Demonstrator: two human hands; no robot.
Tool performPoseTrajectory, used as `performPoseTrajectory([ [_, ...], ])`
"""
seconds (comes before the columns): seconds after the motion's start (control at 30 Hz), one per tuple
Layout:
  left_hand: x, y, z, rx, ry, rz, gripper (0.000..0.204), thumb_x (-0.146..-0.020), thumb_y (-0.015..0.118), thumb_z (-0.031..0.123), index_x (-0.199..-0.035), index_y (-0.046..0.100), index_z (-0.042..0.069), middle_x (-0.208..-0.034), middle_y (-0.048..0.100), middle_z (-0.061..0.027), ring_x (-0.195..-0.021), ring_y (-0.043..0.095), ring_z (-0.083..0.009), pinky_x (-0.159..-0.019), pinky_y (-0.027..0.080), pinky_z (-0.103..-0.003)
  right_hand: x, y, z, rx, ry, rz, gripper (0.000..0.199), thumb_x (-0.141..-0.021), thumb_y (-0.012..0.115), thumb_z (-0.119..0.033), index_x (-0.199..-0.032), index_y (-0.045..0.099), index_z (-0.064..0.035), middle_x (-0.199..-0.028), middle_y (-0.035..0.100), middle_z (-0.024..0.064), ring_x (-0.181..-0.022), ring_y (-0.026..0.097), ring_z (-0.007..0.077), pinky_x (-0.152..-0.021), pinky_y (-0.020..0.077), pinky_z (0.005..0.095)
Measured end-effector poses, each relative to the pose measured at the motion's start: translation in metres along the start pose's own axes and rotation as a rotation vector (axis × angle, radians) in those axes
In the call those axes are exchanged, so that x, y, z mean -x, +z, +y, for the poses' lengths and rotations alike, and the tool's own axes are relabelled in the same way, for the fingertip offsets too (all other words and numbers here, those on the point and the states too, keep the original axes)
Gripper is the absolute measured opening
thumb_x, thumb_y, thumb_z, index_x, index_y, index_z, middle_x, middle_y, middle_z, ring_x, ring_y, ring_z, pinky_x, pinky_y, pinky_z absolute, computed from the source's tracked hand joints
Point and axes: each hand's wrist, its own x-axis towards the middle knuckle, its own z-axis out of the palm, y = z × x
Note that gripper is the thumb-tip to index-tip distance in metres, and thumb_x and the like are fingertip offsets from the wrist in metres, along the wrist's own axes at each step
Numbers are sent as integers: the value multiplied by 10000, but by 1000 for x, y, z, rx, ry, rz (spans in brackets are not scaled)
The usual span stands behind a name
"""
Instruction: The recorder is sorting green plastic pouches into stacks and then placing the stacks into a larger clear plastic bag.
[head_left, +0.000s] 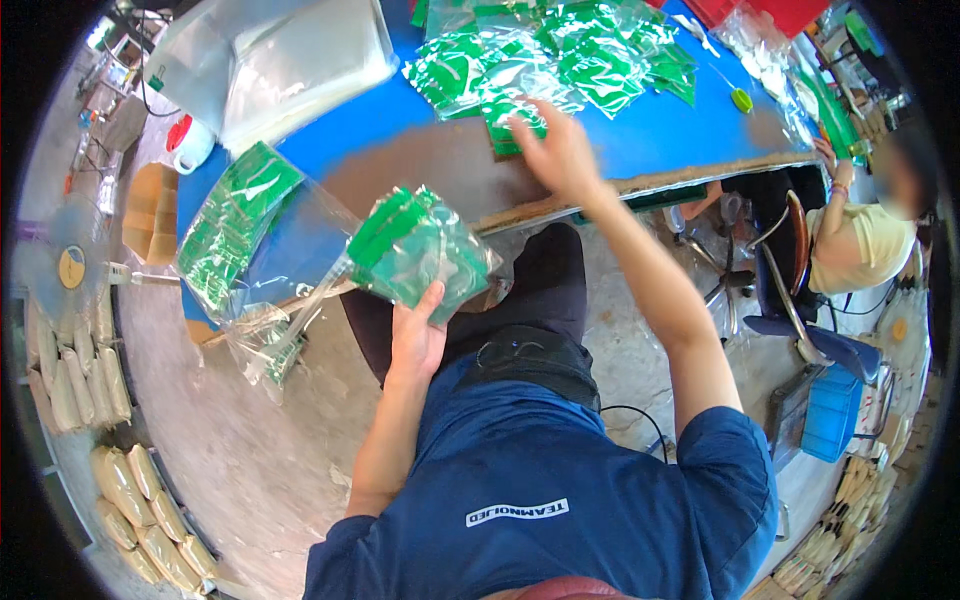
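My left hand [416, 342] is closed on a small stack of green packets [425, 245] in clear plastic, held in front of the table's near edge with the thumb on top. My right hand [562, 158] reaches over the table, its fingers apart, nearest to a green packet [503, 136] at the front of a loose pile. Whether the fingertips touch that packet I cannot tell. The pile of shiny green packets [600, 70] spreads along the far side. To the left, a clear bag with green packets [235, 225] lies across the table corner.
The blue table [390, 140] has a worn brown front edge. Clear plastic sheets or bags [300, 80] lie at the far left, beside a white mug [193, 148]. A yellow-green tool [741, 100] lies at the right. Another person [850, 235] sits at right near a blue crate [832, 412].
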Motion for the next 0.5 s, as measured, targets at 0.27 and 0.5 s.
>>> performPoseTrajectory([
  [0.27,41,-21,19,225,-112,-240,735,-815,787,161,-1419,399,7,-1400,511,-163,-1308,494,-347,-1088,414,-537,6,-8,25,520,-303,-282,600,-879,650,-503,-1268,582,-51,-1266,530,211,-1229,456,421,-1070,340,533],
  [0.5,10,-17,15,402,-192,-200,712,-840,749,129,-1441,381,24,-1405,506,-174,-1364,428,-384,-1111,335,-660,60,10,-24,290,-520,-513,549,-948,553,-382,-1369,503,-33,-1464,443,201,-1417,333,387,-1177,211,565],
])
